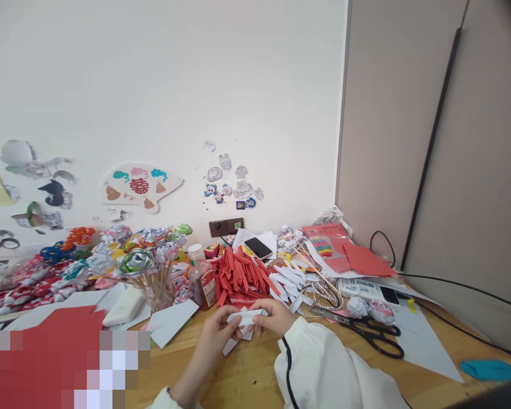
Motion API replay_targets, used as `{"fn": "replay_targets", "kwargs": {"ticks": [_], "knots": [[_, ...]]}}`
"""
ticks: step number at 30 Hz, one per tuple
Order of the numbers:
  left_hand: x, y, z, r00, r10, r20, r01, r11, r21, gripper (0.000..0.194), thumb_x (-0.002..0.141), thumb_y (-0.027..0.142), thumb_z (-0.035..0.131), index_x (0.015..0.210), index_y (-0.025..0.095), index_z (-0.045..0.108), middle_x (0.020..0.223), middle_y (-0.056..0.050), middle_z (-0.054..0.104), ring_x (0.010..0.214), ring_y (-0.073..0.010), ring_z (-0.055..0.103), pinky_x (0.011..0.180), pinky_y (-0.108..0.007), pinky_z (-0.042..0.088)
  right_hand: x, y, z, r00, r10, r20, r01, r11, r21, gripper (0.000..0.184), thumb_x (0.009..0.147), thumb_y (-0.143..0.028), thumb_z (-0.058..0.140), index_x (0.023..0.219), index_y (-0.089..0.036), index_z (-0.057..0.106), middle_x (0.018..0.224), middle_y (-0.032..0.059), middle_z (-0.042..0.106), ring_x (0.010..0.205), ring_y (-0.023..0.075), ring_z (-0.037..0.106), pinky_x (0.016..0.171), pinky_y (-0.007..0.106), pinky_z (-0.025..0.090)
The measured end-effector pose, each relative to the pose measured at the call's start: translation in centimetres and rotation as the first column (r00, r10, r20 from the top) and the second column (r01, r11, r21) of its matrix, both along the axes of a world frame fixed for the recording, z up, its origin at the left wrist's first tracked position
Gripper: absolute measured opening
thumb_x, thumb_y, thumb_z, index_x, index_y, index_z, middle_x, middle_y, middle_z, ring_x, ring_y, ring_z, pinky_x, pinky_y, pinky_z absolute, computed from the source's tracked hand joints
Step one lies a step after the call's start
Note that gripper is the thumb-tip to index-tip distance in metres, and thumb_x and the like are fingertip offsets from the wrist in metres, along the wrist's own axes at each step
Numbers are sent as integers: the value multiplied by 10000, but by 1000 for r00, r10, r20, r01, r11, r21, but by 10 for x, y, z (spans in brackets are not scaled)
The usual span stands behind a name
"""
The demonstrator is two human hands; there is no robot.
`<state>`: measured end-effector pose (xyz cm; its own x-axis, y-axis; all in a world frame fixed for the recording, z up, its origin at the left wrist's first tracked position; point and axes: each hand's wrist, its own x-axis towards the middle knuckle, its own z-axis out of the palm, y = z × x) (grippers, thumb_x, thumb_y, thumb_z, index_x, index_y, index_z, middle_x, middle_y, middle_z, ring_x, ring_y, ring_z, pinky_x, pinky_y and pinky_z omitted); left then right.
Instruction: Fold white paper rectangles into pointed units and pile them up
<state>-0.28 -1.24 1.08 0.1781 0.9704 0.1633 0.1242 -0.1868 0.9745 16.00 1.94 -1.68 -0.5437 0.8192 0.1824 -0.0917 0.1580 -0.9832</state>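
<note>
The folded white paper strip [247, 320] is located between the two hands, above the wooden tabletop [247, 380]. The left hand [220, 326] pinches its left end between thumb and fingers; the right hand [277, 317] pinches the right end likewise. White paper pieces [230, 346] show just below the hands. Red folded strips [241, 275] are piled directly beyond the hands. Black-handled scissors [377, 334] lie to the right of the right hand.

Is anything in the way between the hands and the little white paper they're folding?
Nothing I can see. The left hand and right hand already pinch the folded white paper. The red paper pile is beyond them, not in between.
</note>
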Motion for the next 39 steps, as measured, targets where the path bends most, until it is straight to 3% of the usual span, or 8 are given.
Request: {"fn": "replay_targets", "kwargs": {"ticks": [6,12,16,20,25,32,36,39], "knots": [[2,-3,5,1000,-19,21,19,999,-29,267,593,377,599,704,142,539,510,17,575,469,-126,540,479,-243,450,0,1,-3,999,-52,1,52,999,8,313,649,-386,547,850,-148,519,593,-5,581,428,88,521,460,224,415],[2,-3,9,998,-32,46,37,995,-98,285,537,374,636,680,144,550,466,29,549,437,-122,527,464,-249,447,1,1,-2,999,16,-39,-16,1000,4,326,656,-372,549,895,-151,526,611,-6,583,442,85,525,475,229,428],[1,-4,7,985,-35,169,71,975,-211,228,511,315,668,615,147,555,463,32,552,462,-111,527,496,-249,452,-1,0,-2,998,-28,-63,29,999,13,277,641,-355,562,811,-137,553,592,-7,578,440,82,522,474,226,427],[1,-6,4,961,41,274,43,955,-295,210,492,255,690,628,143,576,552,4,609,554,-124,572,589,-256,455,-2,2,-6,997,-77,-25,78,996,49,250,630,-334,573,764,-124,569,582,-5,573,457,86,527,479,221,420],[0,-3,4,988,27,151,9,973,-232,359,371,262,744,666,123,596,608,-29,643,561,-160,584,584,-280,446,1,3,-9,993,-101,67,92,988,123,331,542,-308,655,818,-143,574,648,-2,585,541,104,540,529,226,427],[0,-1,7,997,37,-72,-40,999,-37,285,508,364,651,664,129,615,477,14,586,422,-119,518,462,-235,421,1,-2,-1,991,-114,67,107,990,93,269,647,-380,546,746,-130,531,553,-15,558,389,70,475,419,203,389],[-1,-2,6,999,-38,20,40,991,-130,338,521,386,641,737,127,613,418,35,542,389,-109,495,446,-237,412,1,-2,0,997,-69,39,66,995,75,244,671,-322,523,821,-129,532,528,-30,539,377,56,461,408,182,373],[-3,-3,5,990,-28,138,60,970,-235,332,523,362,652,755,128,612,437,36,535,416,-99,494,479,-236,419,1,-1,-1,999,-39,35,37,997,62,234,669,-240,505,877,-138,539,538,-33,547,378,52,468,413,176,374]]}}
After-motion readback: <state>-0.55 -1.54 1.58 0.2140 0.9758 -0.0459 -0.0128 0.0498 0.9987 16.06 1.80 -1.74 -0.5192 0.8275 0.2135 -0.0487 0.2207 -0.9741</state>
